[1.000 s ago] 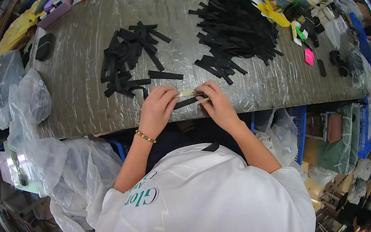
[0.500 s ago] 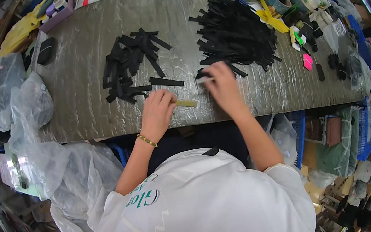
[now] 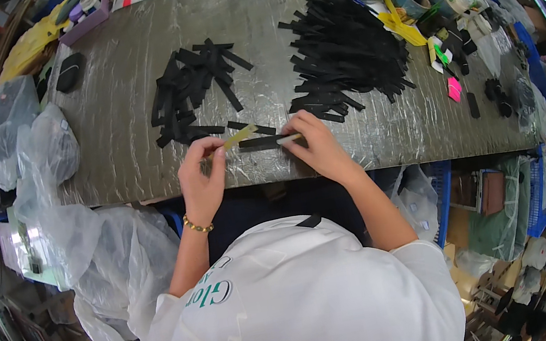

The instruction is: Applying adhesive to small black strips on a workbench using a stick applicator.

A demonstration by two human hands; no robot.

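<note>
1. Black strips are laid in two heaps on the silvery table (image 3: 144, 169): a smaller pile (image 3: 192, 90) to the left and a larger pile (image 3: 343, 52) to the right.
2. A single black strip (image 3: 260, 142) is held flat near the table's front edge; its right end is pinched by the closed fingers of the right hand (image 3: 315, 146).
3. A pale yellow strip (image 3: 239, 135) is gripped in the closed fingers of the left hand (image 3: 203, 178), its far end angled over the black strip.
4. The step in hand is judged to be the joining of the two strips; careful alignment is called for next.
</note>
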